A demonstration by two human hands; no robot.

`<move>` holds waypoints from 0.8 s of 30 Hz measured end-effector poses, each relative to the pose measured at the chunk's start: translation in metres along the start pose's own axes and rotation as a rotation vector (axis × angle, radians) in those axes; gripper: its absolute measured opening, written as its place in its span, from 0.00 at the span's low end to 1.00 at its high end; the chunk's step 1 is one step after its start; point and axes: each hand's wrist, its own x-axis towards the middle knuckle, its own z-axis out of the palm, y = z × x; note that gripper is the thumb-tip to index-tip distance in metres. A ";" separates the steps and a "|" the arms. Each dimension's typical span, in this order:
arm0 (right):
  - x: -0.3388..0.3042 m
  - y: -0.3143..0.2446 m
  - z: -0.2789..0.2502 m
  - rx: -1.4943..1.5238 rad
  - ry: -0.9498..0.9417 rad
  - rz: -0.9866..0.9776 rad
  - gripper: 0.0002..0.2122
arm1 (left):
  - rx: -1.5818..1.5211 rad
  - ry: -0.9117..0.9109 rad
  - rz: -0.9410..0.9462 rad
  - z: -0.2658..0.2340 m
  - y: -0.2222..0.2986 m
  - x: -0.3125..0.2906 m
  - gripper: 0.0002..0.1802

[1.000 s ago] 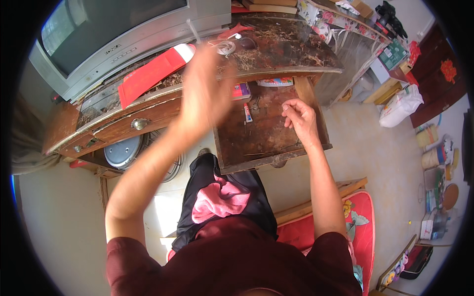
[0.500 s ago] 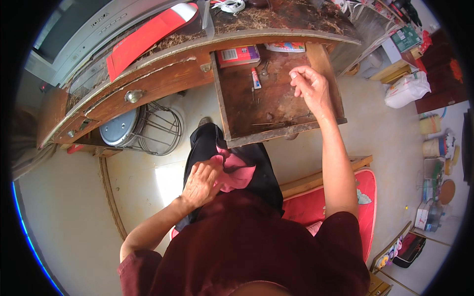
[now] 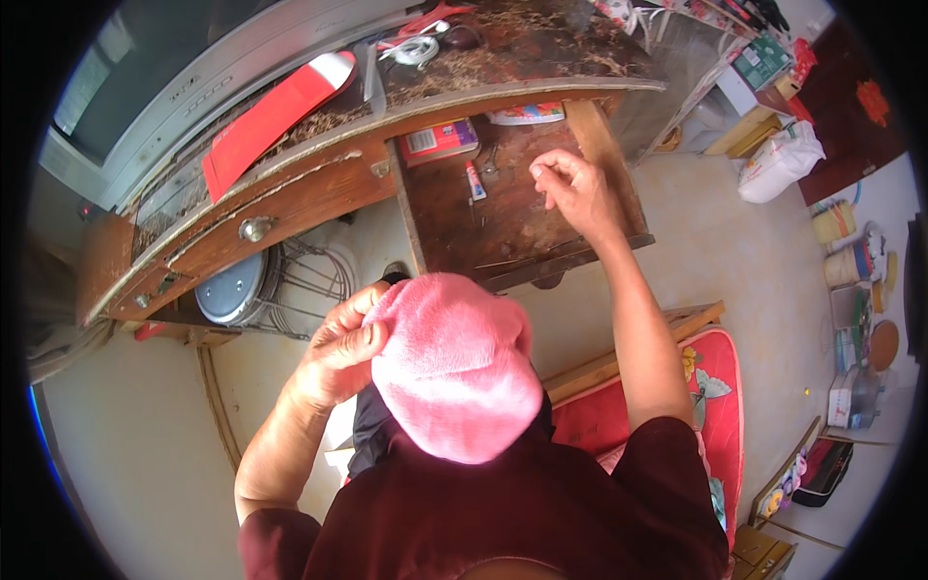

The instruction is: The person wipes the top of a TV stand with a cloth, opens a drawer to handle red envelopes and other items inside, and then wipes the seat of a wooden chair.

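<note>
A fuzzy pink cloth (image 3: 454, 367) hangs lifted in front of my chest, above my lap. My left hand (image 3: 338, 353) grips its left edge between thumb and fingers. Over the right part of the pulled-out wooden drawer (image 3: 633, 198), my right hand (image 3: 580, 198) is raised with thumb and fingertips drawn together. Whatever that pinch holds, if anything, is too small to make out. Inside the drawer lie a small red and white tube (image 3: 475, 181), a red and purple box or book (image 3: 440, 142) and a colourful packet (image 3: 527, 114).
On the marbled desktop (image 3: 541, 43) are a flat red strip (image 3: 271, 121), white coiled earphones (image 3: 416, 48) and a grey television (image 3: 184, 106). A wire stand (image 3: 314, 275) is under the desk. A red padded seat (image 3: 715, 425) lies at my right. A white bag (image 3: 783, 159) sits beyond.
My left hand has raised the pink cloth from my lap toward my chest, and the cloth has spread into a rounded shape. My right hand stays over the drawer, fingers still drawn together.
</note>
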 end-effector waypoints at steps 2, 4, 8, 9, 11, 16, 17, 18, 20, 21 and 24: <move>0.000 0.001 0.001 0.005 -0.018 0.013 0.08 | 0.063 -0.062 0.065 0.007 0.011 0.010 0.14; -0.001 -0.006 -0.001 -0.034 -0.021 0.025 0.07 | 0.239 -0.191 0.192 0.020 0.029 0.022 0.15; -0.003 -0.010 -0.005 -0.045 0.039 -0.007 0.09 | 0.544 -0.330 0.400 0.065 0.058 0.087 0.16; -0.002 -0.012 -0.003 -0.010 0.136 -0.012 0.09 | 0.458 -0.284 0.391 0.077 0.062 0.093 0.14; -0.004 -0.015 -0.012 0.042 0.366 -0.009 0.09 | 0.328 -0.263 0.382 0.094 0.067 0.116 0.11; 0.002 0.005 -0.019 0.279 0.737 -0.034 0.07 | 0.894 0.062 0.738 0.067 0.019 0.189 0.08; 0.003 0.007 -0.021 0.211 0.840 -0.073 0.06 | 1.055 0.133 0.764 0.051 0.000 0.199 0.09; 0.004 0.010 -0.021 0.145 0.939 -0.115 0.06 | 1.216 0.211 0.789 0.036 -0.018 0.203 0.11; 0.003 0.018 -0.020 0.080 0.794 -0.141 0.07 | 1.429 0.177 0.615 0.021 -0.047 0.206 0.14; 0.002 0.014 -0.016 -0.090 0.597 -0.109 0.08 | 1.532 0.142 0.515 0.019 -0.056 0.205 0.14; 0.004 0.016 0.002 -0.751 0.150 -0.101 0.19 | 1.716 0.163 0.492 0.016 -0.077 0.215 0.15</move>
